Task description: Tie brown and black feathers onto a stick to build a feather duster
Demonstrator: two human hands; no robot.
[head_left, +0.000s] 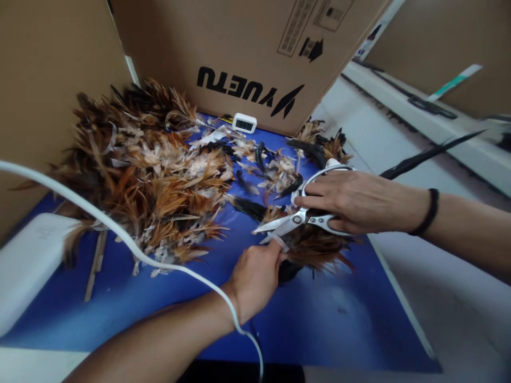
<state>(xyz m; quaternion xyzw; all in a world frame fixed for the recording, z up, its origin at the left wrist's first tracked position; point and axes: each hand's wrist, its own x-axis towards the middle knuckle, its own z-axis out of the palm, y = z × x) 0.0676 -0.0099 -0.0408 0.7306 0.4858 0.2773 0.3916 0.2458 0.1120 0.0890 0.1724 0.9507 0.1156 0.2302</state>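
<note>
My right hand (355,199) has its fingers through the handles of a pair of metal scissors (297,218). The blades point left and stand partly apart. Just below the blades, my left hand (257,274) is closed, its fingertips pinching feathers at the edge of a brown bunch (319,247). A pale, thin strip (278,240) lies across those fingertips; what it is I cannot make out. The scissors and right hand hide part of the bunch. Left of both hands spreads a large heap of brown, orange and black feathers (171,181).
A blue table surface (327,324) lies underneath. At the back stands a cardboard box (239,48), with a small digital clock (244,123) before it. A white cable (131,246) crosses over my left forearm. A white box-shaped object (35,266) sits at left, near thin sticks (95,266).
</note>
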